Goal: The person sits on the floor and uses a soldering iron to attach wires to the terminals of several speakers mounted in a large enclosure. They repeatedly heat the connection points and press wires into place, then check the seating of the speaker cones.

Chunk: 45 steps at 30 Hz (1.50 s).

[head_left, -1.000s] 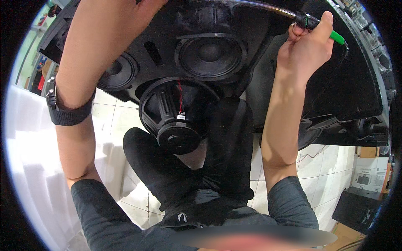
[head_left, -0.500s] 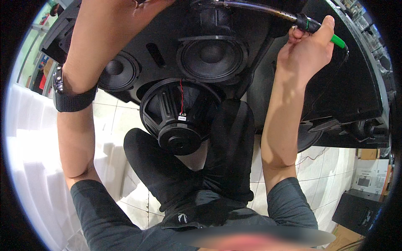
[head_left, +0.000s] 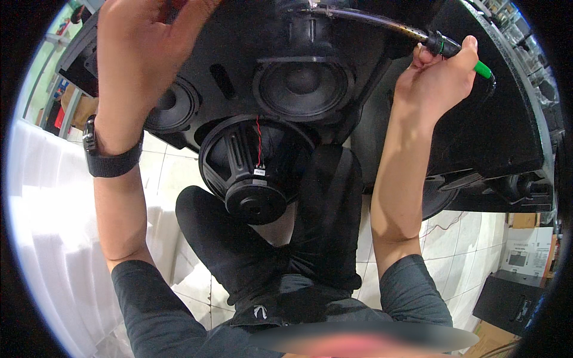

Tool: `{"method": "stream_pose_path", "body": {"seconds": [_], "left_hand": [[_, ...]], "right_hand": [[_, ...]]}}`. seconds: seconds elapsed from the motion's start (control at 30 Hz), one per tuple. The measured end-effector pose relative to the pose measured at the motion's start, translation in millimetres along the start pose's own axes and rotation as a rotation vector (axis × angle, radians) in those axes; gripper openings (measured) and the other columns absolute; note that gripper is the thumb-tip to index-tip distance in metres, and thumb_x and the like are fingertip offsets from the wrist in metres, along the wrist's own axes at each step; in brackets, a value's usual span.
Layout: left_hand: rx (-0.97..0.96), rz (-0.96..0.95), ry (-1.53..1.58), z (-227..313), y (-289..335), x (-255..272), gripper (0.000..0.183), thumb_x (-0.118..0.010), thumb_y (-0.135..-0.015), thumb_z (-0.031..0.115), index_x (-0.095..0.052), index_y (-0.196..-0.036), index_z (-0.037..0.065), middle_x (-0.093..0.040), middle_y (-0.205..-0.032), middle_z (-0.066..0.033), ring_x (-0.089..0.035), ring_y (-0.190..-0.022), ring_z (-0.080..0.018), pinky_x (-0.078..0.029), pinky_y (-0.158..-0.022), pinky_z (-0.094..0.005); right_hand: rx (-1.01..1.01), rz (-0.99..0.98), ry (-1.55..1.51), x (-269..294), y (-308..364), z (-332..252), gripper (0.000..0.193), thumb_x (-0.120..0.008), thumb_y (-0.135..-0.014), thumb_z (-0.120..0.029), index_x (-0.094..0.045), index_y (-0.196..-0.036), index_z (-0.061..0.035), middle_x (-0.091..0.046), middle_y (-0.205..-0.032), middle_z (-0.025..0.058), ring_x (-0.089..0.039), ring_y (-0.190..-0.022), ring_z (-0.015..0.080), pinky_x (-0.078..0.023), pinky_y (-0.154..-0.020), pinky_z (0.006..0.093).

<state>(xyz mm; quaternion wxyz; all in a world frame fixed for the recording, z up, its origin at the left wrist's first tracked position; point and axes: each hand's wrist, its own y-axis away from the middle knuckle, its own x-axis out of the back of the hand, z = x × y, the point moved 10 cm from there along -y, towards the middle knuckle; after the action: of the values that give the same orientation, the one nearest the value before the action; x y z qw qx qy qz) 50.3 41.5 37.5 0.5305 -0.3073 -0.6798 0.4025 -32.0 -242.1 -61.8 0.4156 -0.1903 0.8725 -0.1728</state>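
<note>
My right hand (head_left: 434, 80) is closed around the handle of a soldering iron (head_left: 394, 26), which has a black grip with a green end. Its long metal shaft points left, its tip near the terminal at the back of a black speaker driver (head_left: 307, 30) at the top edge. My left hand (head_left: 140, 45) is raised at the upper left, its fingers bent and closed near the same driver. The picture's edge cuts off those fingertips, and what they pinch is hidden. Below, a large woofer (head_left: 256, 200) with a twisted red-and-black wire pair leans between my knees.
Two smaller speaker cones (head_left: 304, 83) sit in the black cabinet panel (head_left: 221, 53) before me. White foam sheets (head_left: 54, 209) stand at the left. At the lower right are a black box (head_left: 510, 301) and cartons (head_left: 528, 250) on the tiled floor (head_left: 456, 238).
My left hand has shifted slightly down and right, its forearm with it. The soldering iron's tip has come slightly lower in the picture; my right hand has barely moved.
</note>
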Motion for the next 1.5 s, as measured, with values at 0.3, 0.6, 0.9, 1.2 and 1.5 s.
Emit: {"method": "stream_pose_path", "body": {"seconds": [0.3, 0.6, 0.9, 1.2, 1.5], "left_hand": [[-0.15, -0.024, 0.001, 24.0, -9.9, -14.3, 0.012, -0.079, -0.078, 0.0, -0.071, -0.088, -0.001, -0.067, -0.083, -0.011, -0.066, -0.073, -0.0245, -0.053, -0.064, -0.0343], [-0.129, -0.057, -0.113, 25.8, -10.2, -24.7, 0.012, -0.08, -0.076, 0.005, -0.073, -0.086, 0.004, -0.068, -0.083, -0.0048, -0.063, -0.072, -0.0228, -0.051, -0.064, -0.034], [-0.085, -0.097, -0.199, 22.7, -11.5, -30.1, 0.011, -0.08, -0.077, 0.007, -0.074, -0.085, 0.003, -0.068, -0.082, -0.0048, -0.061, -0.072, -0.0221, -0.05, -0.064, -0.0337], [-0.103, -0.068, -0.129, 24.9, -11.4, -27.5, 0.011, -0.08, -0.077, 0.007, -0.074, -0.085, 0.003, -0.068, -0.082, -0.0043, -0.061, -0.072, -0.0211, -0.05, -0.064, -0.0334], [-0.13, -0.057, -0.145, 23.2, -10.3, -29.4, 0.01, -0.08, -0.077, 0.01, -0.075, -0.084, 0.005, -0.069, -0.082, -0.0026, -0.059, -0.071, -0.0193, -0.049, -0.063, -0.032]], "right_hand": [[-0.027, 0.039, 0.017, 2.8, 1.3, 1.7, 0.028, -0.054, -0.104, -0.028, -0.048, -0.082, -0.0118, -0.053, -0.06, -0.0003, -0.051, -0.045, 0.0089, -0.042, -0.043, 0.0215], [-0.005, 0.002, -0.018, 1.2, 0.4, 2.2, 0.027, -0.056, -0.104, -0.029, -0.049, -0.083, -0.0125, -0.052, -0.06, -0.0019, -0.051, -0.045, 0.0074, -0.042, -0.043, 0.0209], [0.009, -0.028, -0.038, -0.8, 0.7, 1.6, 0.028, -0.056, -0.104, -0.029, -0.049, -0.081, -0.0133, -0.052, -0.06, -0.0024, -0.051, -0.046, 0.0066, -0.041, -0.044, 0.0207], [0.0, -0.014, -0.051, -0.9, 1.8, 1.8, 0.028, -0.056, -0.104, -0.026, -0.049, -0.08, -0.0143, -0.054, -0.061, -0.0021, -0.05, -0.046, 0.0064, -0.04, -0.044, 0.0212], [-0.002, -0.009, -0.022, 1.0, -0.3, 2.8, 0.029, -0.055, -0.104, -0.027, -0.048, -0.079, -0.0141, -0.053, -0.06, -0.0019, -0.05, -0.046, 0.0072, -0.042, -0.044, 0.021]]}}
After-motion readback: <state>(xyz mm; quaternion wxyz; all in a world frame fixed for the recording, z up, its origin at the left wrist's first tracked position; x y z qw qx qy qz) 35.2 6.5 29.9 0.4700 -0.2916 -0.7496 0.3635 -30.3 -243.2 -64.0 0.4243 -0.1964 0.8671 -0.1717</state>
